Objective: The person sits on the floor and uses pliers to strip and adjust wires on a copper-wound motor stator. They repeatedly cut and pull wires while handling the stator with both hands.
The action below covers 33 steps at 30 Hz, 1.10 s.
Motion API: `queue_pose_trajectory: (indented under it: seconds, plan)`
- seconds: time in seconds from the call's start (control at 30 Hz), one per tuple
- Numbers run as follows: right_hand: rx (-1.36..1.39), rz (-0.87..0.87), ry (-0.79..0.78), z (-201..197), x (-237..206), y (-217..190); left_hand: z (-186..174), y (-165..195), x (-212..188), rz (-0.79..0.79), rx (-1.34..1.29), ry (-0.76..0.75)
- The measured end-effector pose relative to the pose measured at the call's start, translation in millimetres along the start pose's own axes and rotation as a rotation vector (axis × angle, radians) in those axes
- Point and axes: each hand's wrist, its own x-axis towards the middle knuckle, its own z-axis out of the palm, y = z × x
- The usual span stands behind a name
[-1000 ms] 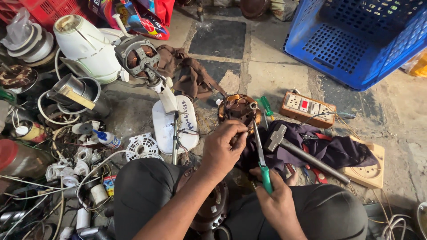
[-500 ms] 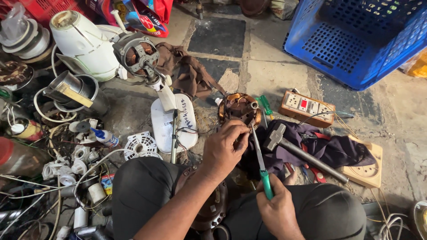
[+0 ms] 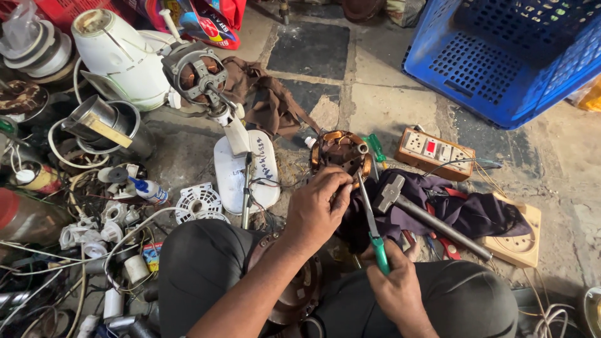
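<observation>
Two hands work a copper motor on the floor: left hand pinches its near rim, right hand closed round green-handled pliers. Since a moment ago, the pliers stand steeper, jaws staying at the windings; a hammer lies beside.

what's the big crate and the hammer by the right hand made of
Crate: looks like moulded plastic, glossy blue, with a perforated grid wall. Hammer: dull grey metal head and handle, probably steel, scuffed, no wood visible.
</observation>
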Motion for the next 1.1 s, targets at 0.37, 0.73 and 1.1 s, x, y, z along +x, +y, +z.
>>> queue_pose_trajectory:
  seconds: [0.37,0.73,1.1]
  plan:
    - [0.473,0.205,-0.024,20.2,-9.1,6.6,-0.7,3.3,3.5,-0.012,0.000,0.004]
    - [1.435,0.315,-0.477,20.9,-17.6,-12.6,-7.7,10.2,5.1,-0.015,-0.026,0.008]
    - [0.664,0.224,-0.218,15.4,-9.7,-8.8,-1.0,1.7,2.8,-0.027,-0.020,0.012]
